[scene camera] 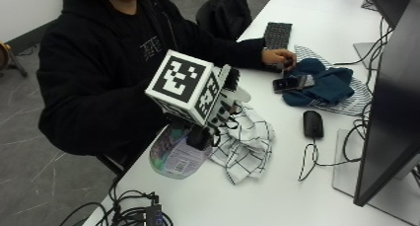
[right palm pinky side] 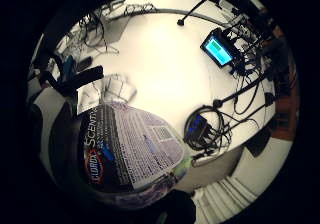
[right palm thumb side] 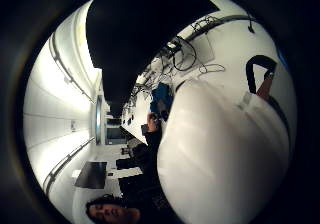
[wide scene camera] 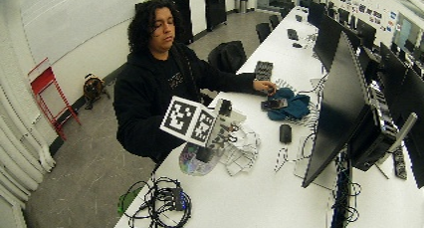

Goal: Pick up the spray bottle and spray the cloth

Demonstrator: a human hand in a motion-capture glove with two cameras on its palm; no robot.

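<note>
The spray bottle (scene camera: 176, 156) has a white body and a dark Clorox label (right palm pinky side: 125, 149). It hangs tilted at the table's near edge, its base toward the camera. My gloved right hand (scene camera: 225, 103) grips its upper part; the fingers are largely hidden behind the glove's gear. The white body (right palm thumb side: 220, 154) fills much of the thumb side palm view. A white cloth with black checks (scene camera: 246, 142) lies crumpled on the table right beside the bottle, and it shows past the bottle as cloth (right palm pinky side: 111, 88) in the little finger side view. My bare left hand (scene camera: 278, 55) rests farther along the table.
A black mouse (scene camera: 313, 123) lies just past the cloth, in front of a large monitor (scene camera: 394, 112). A blue cloth (scene camera: 325, 88) with a phone (scene camera: 294, 83) on it and a keyboard (scene camera: 277, 35) sit farther back. Cables (scene camera: 131, 213) bunch at the near corner.
</note>
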